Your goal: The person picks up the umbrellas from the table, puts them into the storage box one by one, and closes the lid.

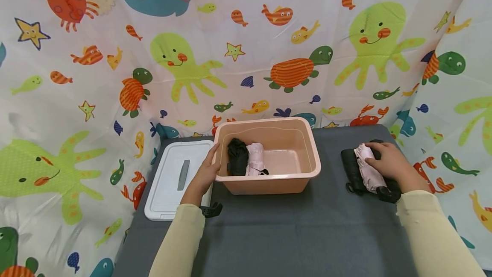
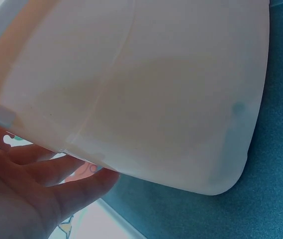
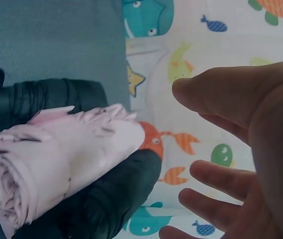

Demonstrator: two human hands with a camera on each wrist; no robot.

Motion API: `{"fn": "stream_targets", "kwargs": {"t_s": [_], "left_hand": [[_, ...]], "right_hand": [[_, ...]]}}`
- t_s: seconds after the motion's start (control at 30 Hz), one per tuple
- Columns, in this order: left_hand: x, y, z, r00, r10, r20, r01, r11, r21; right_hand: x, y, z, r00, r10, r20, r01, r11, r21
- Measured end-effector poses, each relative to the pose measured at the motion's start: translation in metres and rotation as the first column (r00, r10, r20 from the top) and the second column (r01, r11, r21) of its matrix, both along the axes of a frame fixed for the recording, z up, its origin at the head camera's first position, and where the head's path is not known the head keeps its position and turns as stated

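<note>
the left hand point(image 1: 203, 174), fingers extended, touches one bin point(image 1: 267, 186) at its 9 o'clock end, probably steadying it. at 3 o'clock, the right hand point(image 1: 390, 168)'s spread fingers grip nothing beside three rolled bundles point(image 1: 369, 170): two black, one pink. the bin holds one black bundle point(image 1: 237, 157), one pink bundle point(image 1: 255, 159).

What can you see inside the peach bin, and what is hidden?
A black bundle and a pale pink one lie side by side in the bin, near its left end in the head view. Anything beneath them is covered and cannot be seen.
</note>
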State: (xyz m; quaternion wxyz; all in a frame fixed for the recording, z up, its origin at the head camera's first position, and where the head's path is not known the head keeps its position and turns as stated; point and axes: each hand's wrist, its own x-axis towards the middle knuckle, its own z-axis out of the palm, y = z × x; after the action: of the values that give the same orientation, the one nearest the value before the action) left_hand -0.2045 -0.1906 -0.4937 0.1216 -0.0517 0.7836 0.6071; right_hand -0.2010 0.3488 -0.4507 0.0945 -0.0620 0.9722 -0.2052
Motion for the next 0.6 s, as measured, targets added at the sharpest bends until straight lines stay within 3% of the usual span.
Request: {"fn": "stream_targets", "kwargs": {"t_s": [0.43,0.6], "left_hand": [[0.001,0.000,0.000,1.000,0.005,-0.014,-0.005,1.000,0.004],[0.010,0.005,0.025,0.999,-0.036,0.018,0.036,0.999,0.021]], "right_hand": [[-0.007,0.026,-0.026,0.999,-0.033,0.043,0.032,0.999,0.039],[-0.010,0.033,-0.035,0.994,-0.064,0.091,0.061,0.998,0.030]]}}
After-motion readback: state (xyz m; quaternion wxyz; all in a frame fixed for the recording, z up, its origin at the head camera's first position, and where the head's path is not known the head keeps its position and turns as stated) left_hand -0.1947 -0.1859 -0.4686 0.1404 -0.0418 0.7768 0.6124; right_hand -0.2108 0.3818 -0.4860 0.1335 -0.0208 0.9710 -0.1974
